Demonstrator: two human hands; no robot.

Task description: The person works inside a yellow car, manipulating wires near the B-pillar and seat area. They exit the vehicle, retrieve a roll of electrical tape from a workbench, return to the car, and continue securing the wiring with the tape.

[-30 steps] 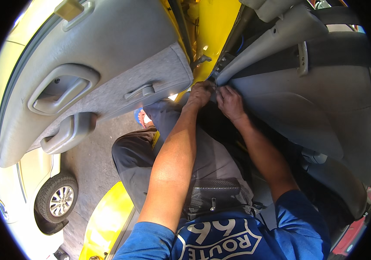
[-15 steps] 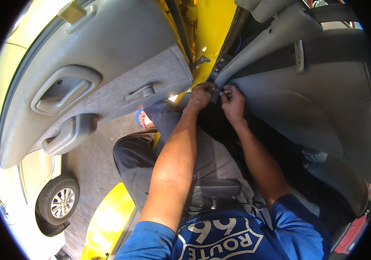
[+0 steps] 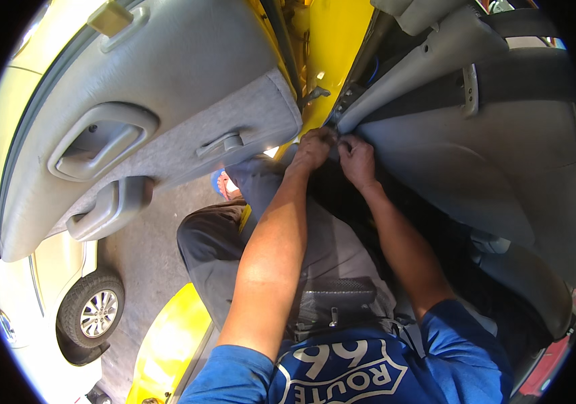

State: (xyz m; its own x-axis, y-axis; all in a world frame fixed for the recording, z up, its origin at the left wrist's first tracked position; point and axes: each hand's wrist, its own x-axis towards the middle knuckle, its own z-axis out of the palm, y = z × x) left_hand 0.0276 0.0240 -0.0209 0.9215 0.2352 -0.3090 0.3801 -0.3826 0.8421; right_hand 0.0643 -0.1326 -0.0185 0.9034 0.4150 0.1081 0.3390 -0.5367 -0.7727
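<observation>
Both my hands meet at the left end of the grey dashboard (image 3: 476,168), where it adjoins the yellow door frame (image 3: 332,47). My left hand (image 3: 313,149) is closed, its fingers curled at a small dark spot beside the lower end of the grey pillar trim (image 3: 409,71). Just right of it, almost touching, my right hand (image 3: 357,160) is closed in a pinch. Whatever the fingers of either hand hold is too small and too much covered to name.
The open car door (image 3: 200,60), with its grey inner panel, stands to my left. A metal door check (image 3: 316,93) sticks out near the hinge side. A slotted metal bracket (image 3: 470,91) rises from the dashboard. Beyond the door is a pale car with a wheel (image 3: 96,313).
My right hand has moved slightly left and closer to my left hand, its fingers now curled tighter. The left hand stays at nearly the same spot.
</observation>
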